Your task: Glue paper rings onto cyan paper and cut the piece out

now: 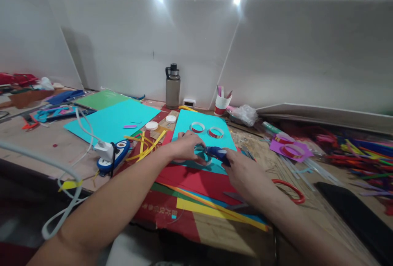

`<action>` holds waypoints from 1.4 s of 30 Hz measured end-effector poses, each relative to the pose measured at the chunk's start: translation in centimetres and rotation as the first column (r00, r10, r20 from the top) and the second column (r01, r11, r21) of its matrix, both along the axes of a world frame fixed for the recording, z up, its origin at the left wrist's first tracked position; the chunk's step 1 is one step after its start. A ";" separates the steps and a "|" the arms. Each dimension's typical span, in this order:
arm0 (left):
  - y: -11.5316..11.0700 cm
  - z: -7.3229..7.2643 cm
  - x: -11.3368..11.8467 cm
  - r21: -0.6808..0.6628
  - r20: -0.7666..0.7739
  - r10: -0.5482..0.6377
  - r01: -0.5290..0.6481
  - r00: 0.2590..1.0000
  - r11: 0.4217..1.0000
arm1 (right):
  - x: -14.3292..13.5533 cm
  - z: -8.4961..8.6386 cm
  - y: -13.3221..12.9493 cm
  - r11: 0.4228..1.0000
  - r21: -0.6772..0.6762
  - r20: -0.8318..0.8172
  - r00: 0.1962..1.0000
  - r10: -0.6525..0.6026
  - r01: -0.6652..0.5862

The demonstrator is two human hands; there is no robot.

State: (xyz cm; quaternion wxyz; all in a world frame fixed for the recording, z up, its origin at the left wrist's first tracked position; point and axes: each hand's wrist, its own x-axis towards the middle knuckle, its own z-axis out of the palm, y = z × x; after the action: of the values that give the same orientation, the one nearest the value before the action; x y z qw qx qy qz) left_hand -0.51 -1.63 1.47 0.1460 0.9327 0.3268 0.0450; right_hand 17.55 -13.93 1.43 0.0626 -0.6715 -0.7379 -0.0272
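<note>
Over the turquoise sheet (184,118), my left hand (188,145) has its fingers curled on a paper ring (205,160) that lies on the sheet. My right hand (241,170) grips a blue hot glue gun (218,153), its nozzle pointing left at that ring, close to my left fingertips. Farther back on the sheet stand two more rings, a white and red one (197,127) and another (215,132). Part of a further ring (179,160) shows under my left wrist, mostly hidden.
Red card (190,180) and yellow strips (211,210) lie nearer me. Orange-handled scissors (290,190) and a black phone-like slab (350,217) are at right. A bottle (172,88) and a paper cup (222,104) stand behind. A power strip (113,157) with a white cable lies left.
</note>
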 end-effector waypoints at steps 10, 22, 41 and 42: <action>0.1 -0.4 -0.2 -0.007 0.007 -0.006 0.006 1.000 1.000 | 0.4 0.6 -0.7 0.999 0.024 0.029 0.999 -0.025 0.024; -0.1 -0.3 -0.2 -0.012 0.013 -0.001 0.001 1.000 1.000 | -0.7 2.2 -1.5 0.994 -0.077 0.120 0.990 -0.067 0.076; 0.0 -0.3 -0.2 -0.021 0.026 0.001 -0.001 1.000 1.000 | -0.9 2.6 -1.1 0.991 -0.096 0.030 0.995 -0.094 0.096; 0.0 -0.4 -0.2 -0.021 0.038 0.002 -0.001 0.999 1.000 | -0.8 2.5 -1.0 0.991 -0.095 0.027 0.995 -0.096 0.099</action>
State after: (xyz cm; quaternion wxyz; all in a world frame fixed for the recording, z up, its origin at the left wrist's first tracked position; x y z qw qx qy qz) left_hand -0.74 -1.63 1.07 0.1620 0.9298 0.3250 0.0593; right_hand 16.77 -14.97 3.92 0.0206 -0.7087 -0.7053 -0.0024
